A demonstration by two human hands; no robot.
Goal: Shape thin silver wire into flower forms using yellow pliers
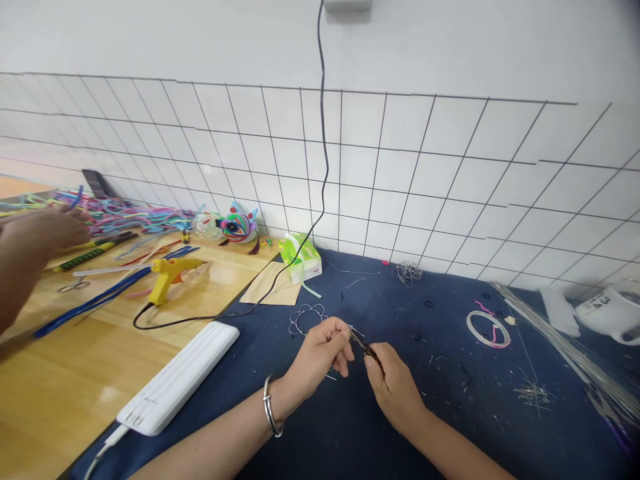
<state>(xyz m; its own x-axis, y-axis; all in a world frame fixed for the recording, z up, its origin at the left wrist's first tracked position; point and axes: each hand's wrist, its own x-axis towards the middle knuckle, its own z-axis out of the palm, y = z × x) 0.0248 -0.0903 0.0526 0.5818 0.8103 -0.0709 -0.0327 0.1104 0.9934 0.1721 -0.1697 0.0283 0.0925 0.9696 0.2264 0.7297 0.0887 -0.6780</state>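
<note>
My right hand (397, 388) is closed around the dark handles of a pair of pliers (364, 343), whose jaws point up and left. Just left of it, my left hand (325, 350) is closed in a pinch at the tip of the pliers. A thin piece of wire seems to be between those fingers, mostly hidden by them. Behind my left hand, a flower-shaped loop of bent wire (306, 313) lies on the dark blue cloth (340, 433). A silver bangle (271, 407) is on my left wrist.
A white power strip (180, 377) and a yellow glue gun (173, 275) lie left, near another person's hand (47, 230). A black cord (324, 133) hangs behind. A tissue pack (301, 257) stands at the back. On the right are a white ring (487, 330), long wires (560, 333) and a mug (613, 312).
</note>
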